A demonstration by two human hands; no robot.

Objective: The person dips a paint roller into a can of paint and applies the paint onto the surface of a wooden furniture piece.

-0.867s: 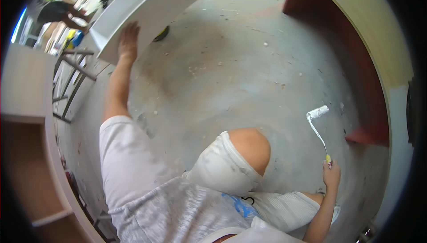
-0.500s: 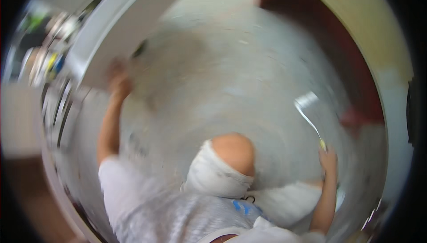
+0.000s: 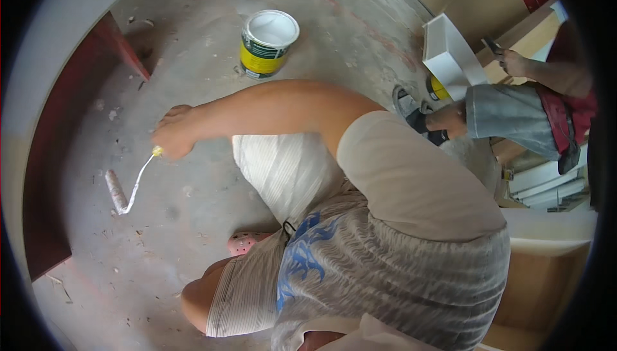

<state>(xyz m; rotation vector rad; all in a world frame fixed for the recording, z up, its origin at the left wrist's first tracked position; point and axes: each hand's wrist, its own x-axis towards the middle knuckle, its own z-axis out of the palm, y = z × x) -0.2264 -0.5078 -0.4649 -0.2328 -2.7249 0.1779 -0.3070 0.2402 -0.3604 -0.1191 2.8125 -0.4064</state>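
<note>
My right hand (image 3: 173,134) is closed around the yellow handle of a paint roller (image 3: 116,190), at the left of the view. The roller's white wire frame bends down to a pale cylinder just over or on the grey floor; I cannot tell whether it touches. My right arm reaches across above my raised knee. Beyond that arm stands an open paint bucket (image 3: 261,60), dark green with a yellow band and white inside. My left hand is out of sight.
Dark red panels (image 3: 48,222) with a pale edge curve along the left. At the right a co-worker (image 3: 514,116) in grey shorts holds a dark object in one hand. Beside them are a white open box (image 3: 443,58) and a yellow can (image 3: 438,87). Small debris dots the floor.
The view has swung round to the right: the red panels now lie at the left, and the bucket and co-worker have come in. My left hand has left the view; the right still grips the roller.
</note>
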